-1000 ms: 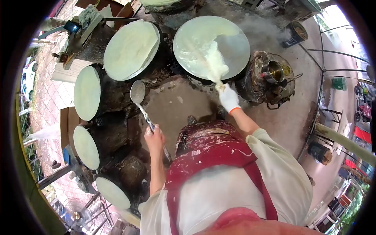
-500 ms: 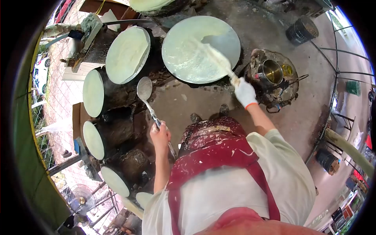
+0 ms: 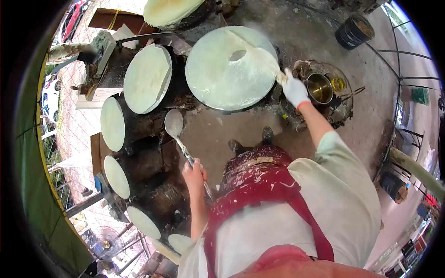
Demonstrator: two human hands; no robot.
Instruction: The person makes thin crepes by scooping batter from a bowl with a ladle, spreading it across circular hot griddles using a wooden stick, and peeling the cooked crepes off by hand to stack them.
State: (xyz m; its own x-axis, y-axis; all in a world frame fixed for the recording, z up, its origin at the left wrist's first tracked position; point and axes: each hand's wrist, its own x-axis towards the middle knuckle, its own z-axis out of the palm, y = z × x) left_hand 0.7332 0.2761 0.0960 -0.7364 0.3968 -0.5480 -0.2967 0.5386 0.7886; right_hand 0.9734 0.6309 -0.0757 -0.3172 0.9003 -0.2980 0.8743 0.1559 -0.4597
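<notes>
My right hand [image 3: 294, 88], in a white glove with an orange cuff, is closed on the handle of a batter-coated spreader [image 3: 265, 58]. The spreader's blade lies across the upper right of a wide round griddle [image 3: 238, 55]. Pale wet batter [image 3: 213, 69] covers that griddle except for a small oval bare patch near its middle. My bare left hand [image 3: 194, 172] grips the long handle of a ladle [image 3: 174, 123]. The ladle's whitish bowl hangs over the floor, apart from the griddles, and looks coated.
Other griddles carrying pale thin sheets curve along the left, the nearest with a folded-edge sheet [image 3: 147, 78]. A metal pot [image 3: 320, 88] and a jar of yellow liquid [image 3: 338, 84] stand on a round stand at right. A black bucket [image 3: 354, 31] sits farther back.
The spreader has swung toward the griddle's upper edge, and the bare patch has shrunk. My right hand has moved slightly up. The ladle stays in my left hand; the whole view has shifted.
</notes>
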